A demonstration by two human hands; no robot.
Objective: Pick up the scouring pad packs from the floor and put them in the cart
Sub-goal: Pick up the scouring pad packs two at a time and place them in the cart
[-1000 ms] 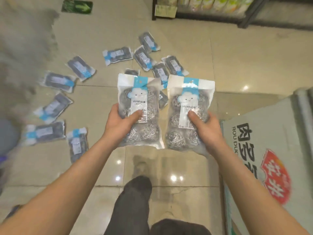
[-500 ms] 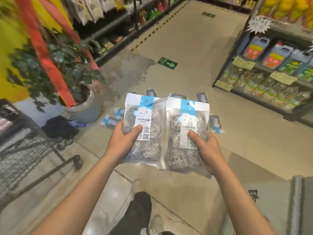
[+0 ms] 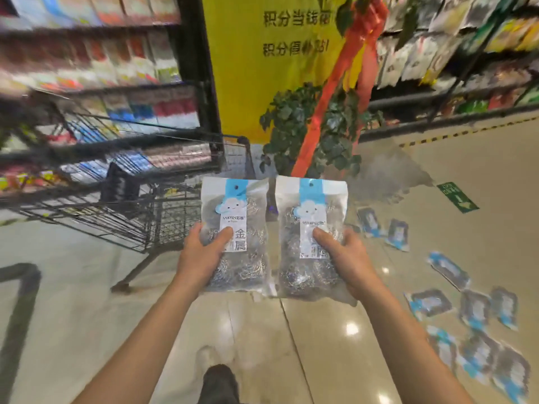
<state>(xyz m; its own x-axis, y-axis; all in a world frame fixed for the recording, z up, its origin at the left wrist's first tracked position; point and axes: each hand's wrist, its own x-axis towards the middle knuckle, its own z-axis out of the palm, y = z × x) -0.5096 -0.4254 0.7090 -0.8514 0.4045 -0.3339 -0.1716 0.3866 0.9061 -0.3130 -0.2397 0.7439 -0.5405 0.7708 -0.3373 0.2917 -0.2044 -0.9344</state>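
Note:
I hold two clear packs of steel scouring pads with blue-and-white cloud labels upright in front of me. My left hand [image 3: 201, 256] grips the left pack [image 3: 234, 211] from below, thumb on its label. My right hand [image 3: 347, 259] grips the right pack [image 3: 310, 217] the same way. The two packs nearly touch side by side. A black wire shopping cart [image 3: 122, 199] stands to the left, just beyond the left pack. Several more packs [image 3: 431, 303] lie scattered on the floor at the right.
A potted plant [image 3: 315, 126] with red ribbon stands before a yellow banner [image 3: 262, 53] straight ahead. Stocked shelves run along the left [image 3: 87, 68] and right [image 3: 466, 53]. A green arrow sticker [image 3: 458, 196] marks the glossy tiled floor. My dark shoe [image 3: 217, 383] shows at the bottom.
The view has swung left: the cart now fills the left side ahead and the floor packs have slid to the right. Both hands keep the same grip on their packs.

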